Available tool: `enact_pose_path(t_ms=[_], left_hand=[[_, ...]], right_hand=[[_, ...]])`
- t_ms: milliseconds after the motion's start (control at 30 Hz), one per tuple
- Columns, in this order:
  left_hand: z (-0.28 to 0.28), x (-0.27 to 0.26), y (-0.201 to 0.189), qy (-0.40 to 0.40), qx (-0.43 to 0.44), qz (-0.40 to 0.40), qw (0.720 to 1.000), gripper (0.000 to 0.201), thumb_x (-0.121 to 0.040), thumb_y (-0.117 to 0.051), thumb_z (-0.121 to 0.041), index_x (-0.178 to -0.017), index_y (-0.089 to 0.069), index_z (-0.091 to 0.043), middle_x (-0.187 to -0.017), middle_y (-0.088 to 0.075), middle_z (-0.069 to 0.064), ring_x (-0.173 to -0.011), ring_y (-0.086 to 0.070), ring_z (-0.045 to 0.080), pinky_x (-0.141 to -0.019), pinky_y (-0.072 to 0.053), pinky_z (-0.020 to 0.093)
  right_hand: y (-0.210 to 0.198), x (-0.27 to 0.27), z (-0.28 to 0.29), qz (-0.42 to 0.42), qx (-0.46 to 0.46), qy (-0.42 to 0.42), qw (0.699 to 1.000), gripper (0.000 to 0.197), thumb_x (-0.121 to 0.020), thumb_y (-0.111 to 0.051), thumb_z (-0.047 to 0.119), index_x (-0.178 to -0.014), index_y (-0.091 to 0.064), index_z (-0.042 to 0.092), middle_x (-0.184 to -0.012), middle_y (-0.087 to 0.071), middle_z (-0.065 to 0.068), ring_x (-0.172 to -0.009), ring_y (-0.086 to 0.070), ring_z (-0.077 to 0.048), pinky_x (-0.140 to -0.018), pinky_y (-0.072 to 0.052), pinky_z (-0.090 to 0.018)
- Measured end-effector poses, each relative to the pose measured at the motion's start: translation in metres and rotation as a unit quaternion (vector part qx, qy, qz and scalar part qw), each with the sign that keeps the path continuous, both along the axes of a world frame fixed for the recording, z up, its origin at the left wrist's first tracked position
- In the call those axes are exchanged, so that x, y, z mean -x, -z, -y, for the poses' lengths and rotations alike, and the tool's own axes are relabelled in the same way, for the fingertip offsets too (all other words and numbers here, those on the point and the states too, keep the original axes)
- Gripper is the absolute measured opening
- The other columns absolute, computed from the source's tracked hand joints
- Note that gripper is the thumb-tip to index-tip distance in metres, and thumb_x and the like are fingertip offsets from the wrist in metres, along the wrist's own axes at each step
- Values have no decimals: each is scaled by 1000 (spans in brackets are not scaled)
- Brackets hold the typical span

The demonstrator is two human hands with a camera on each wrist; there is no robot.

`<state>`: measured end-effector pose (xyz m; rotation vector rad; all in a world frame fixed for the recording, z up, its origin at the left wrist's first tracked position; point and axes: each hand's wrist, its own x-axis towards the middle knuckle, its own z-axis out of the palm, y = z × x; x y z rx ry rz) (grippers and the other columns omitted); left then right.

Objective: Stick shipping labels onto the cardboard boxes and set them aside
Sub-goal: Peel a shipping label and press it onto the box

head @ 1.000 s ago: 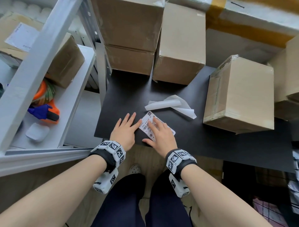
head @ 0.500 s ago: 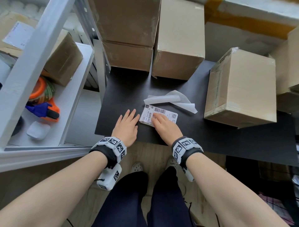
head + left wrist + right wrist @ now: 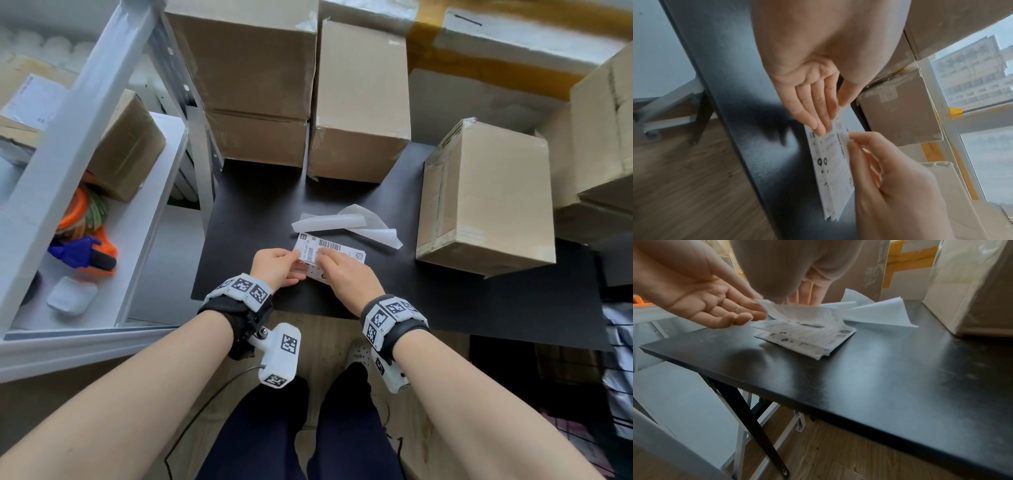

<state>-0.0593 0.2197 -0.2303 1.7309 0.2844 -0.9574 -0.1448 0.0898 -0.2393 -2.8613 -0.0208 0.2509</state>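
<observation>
A small stack of white shipping labels [image 3: 334,247] lies on the black table [image 3: 445,294] near its front edge. My left hand [image 3: 279,269] pinches the left edge of the top label [image 3: 797,311] between thumb and nearly straight fingers [image 3: 818,113]. That label curls up off the stack [image 3: 807,337]. My right hand [image 3: 342,274] pinches the same label's edge with thumb and curled index finger [image 3: 853,142]. A plain cardboard box [image 3: 489,195] stands to the right of the labels, touched by neither hand.
Peeled white backing strips [image 3: 346,222] lie just behind the labels. Cardboard boxes [image 3: 359,102] stand along the table's back and far right [image 3: 603,137]. A white shelf [image 3: 144,240] on the left holds a labelled box [image 3: 126,150] and an orange-blue tape dispenser [image 3: 85,253].
My left hand left the bare table and came onto the label stack, now pinching the top label. The right hand went from pressing flat to pinching; the label's edge has lifted.
</observation>
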Motion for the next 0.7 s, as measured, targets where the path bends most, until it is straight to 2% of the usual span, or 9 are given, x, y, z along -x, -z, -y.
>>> enact_pose_path(t_ms=[67, 100, 200, 267, 333, 400, 533, 667, 700], left_hand=[[2, -3, -5, -16, 10, -20, 1000, 21, -93, -51, -14, -101, -65, -1, -93, -70, 14, -56, -67, 10, -62, -55, 20], [3, -4, -7, -22, 16, -27, 999, 20, -92, -51, -12, -102, -64, 0, -94, -71, 15, -58, -68, 11, -63, -56, 20], [6, -5, -15, -21, 38, -32, 999, 18, -90, -54, -10, -99, -66, 0, -96, -71, 17, -71, -70, 18, -69, -57, 23], [10, -2, -21, -9, 52, -30, 998, 15, -89, -56, -10, -96, -66, 0, -97, -70, 20, -75, -70, 21, -72, -58, 25], [13, 1, -26, 2, 68, -28, 997, 18, -89, -57, -10, -99, -66, 2, -100, -69, 21, -84, -70, 24, -79, -58, 28], [16, 4, -31, 7, 82, -26, 996, 21, -90, -56, -10, -104, -64, 5, -105, -68, 22, -95, -68, 27, -85, -55, 30], [21, 5, -34, 0, 78, -17, 997, 22, -90, -57, -10, -106, -64, 3, -109, -67, 21, -104, -65, 28, -91, -53, 33], [23, 8, -30, -1, 73, -21, 997, 20, -91, -54, -9, -104, -65, 1, -109, -67, 19, -106, -65, 27, -96, -51, 37], [23, 9, -30, -1, 72, -19, 997, 18, -91, -54, -9, -102, -65, 0, -108, -68, 18, -106, -65, 27, -96, -51, 38]], right_hand=[[-2, 2, 1, 35, -8, 6, 999, 20, -89, -48, 17, -92, -62, 3, -106, -66, -13, -92, -66, -30, -61, -55, -35], [-2, 2, 3, 49, -8, 13, 999, 27, -89, -45, 25, -85, -64, 6, -99, -68, -9, -84, -67, -27, -56, -54, -32], [-9, 1, 4, 93, -8, 39, 995, 39, -87, -42, 41, -84, -67, 12, -94, -70, -3, -76, -67, -21, -56, -52, -27], [-18, -2, 4, 116, -19, 29, 993, 27, -84, -50, 34, -84, -67, 12, -89, -69, -3, -73, -66, -19, -56, -49, -26], [-23, -4, 2, 135, -23, 23, 990, 11, -75, -69, 18, -83, -66, 10, -82, -68, -3, -68, -66, -19, -55, -46, -24], [-25, -2, 1, 142, -38, 41, 988, 23, -66, -79, 9, -85, -67, 9, -77, -69, -3, -65, -67, -19, -51, -49, -25], [-26, 0, 4, 154, -45, 73, 984, 35, -60, -82, 4, -91, -68, 7, -74, -72, -7, -61, -70, -23, -46, -52, -28], [-30, 4, 5, 157, -48, 101, 981, 34, -59, -84, 5, -89, -69, 8, -68, -72, -6, -55, -68, -22, -43, -49, -24], [-31, 7, 4, 153, -54, 112, 980, 30, -64, -81, 6, -91, -69, 8, -71, -72, -7, -59, -69, -24, -46, -50, -25]])
